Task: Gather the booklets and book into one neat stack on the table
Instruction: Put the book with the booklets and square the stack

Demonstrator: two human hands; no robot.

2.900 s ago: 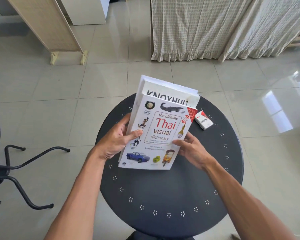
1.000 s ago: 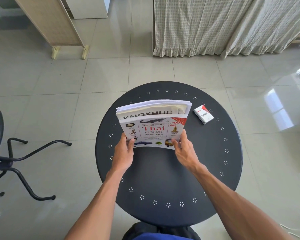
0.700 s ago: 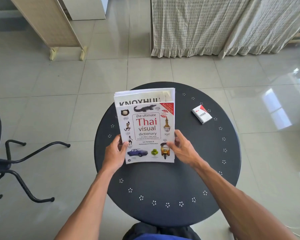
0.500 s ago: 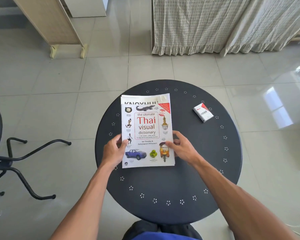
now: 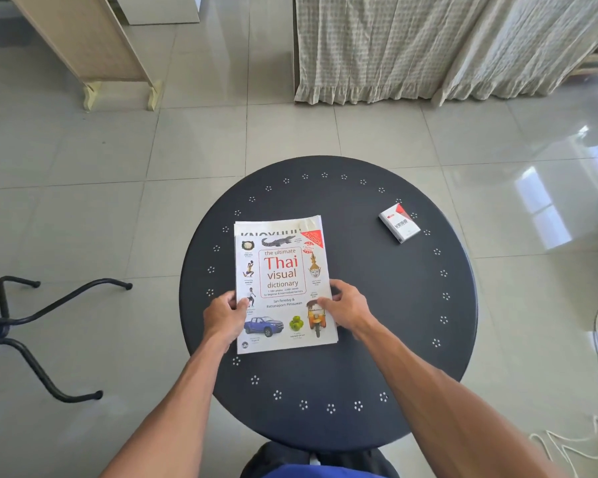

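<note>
Round table (image 5: 377, 339): stack (image 5: 283, 288), box (image 5: 399, 223)

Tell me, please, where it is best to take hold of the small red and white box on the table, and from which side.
Grip the small box across its two long side faces, coming from above with the right hand, which is nearer. It lies flat on the black table, apart from the book stack, turned diagonally, so the fingers should turn to match. Its narrow width suits a pinch.

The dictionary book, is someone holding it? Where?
Yes. Both hands hold the stack topped by the dictionary: left hand on its left edge, right hand on its right edge, resting on the table.
</note>
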